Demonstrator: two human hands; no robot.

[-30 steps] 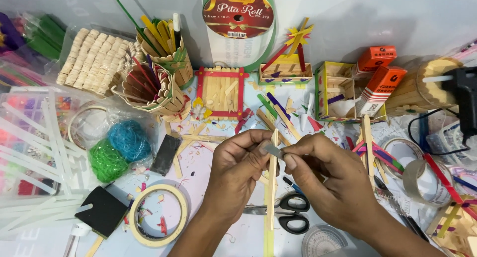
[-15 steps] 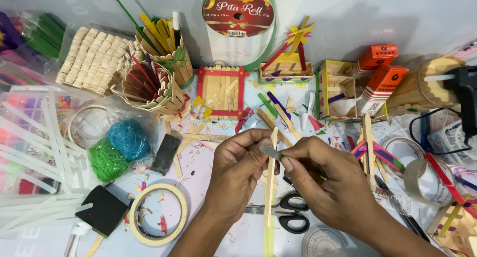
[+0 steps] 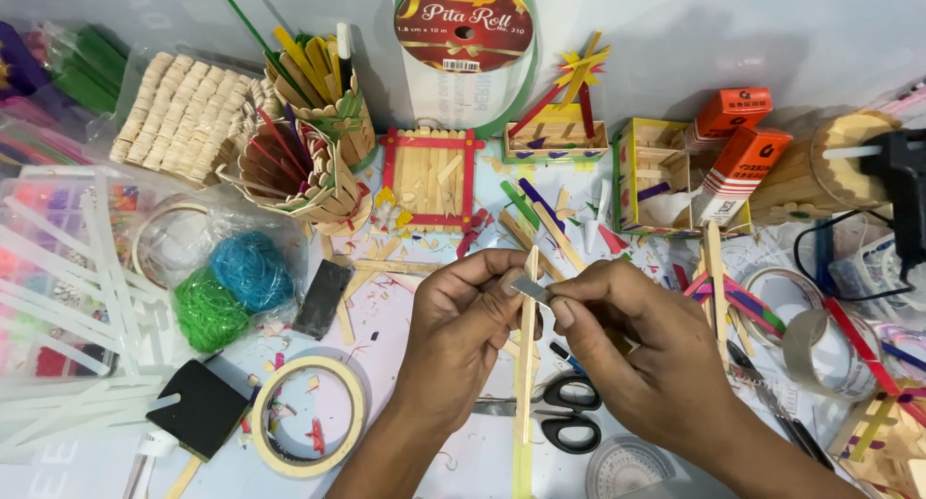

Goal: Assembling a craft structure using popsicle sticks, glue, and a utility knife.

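The bench (image 3: pixel 405 296) is crowded with craft clutter. Over it, the left hand (image 3: pixel 458 340) and right hand (image 3: pixel 641 350) meet fingertip to fingertip. Between them stands a long wooden craft stick (image 3: pixel 526 364), its long axis running toward and away from the person, nearly vertical in the view. The left hand is closed on the stick near its far end. The right hand is closed in a pinch on a small grey blade (image 3: pixel 531 288), laid crosswise against the stick's upper part. Just below the hands lie black-handled scissors (image 3: pixel 569 412); a masking tape roll (image 3: pixel 307 414) sits left of the left forearm.

Pale wooden stick (image 3: pixel 527 364), black scissors (image 3: pixel 564 412)
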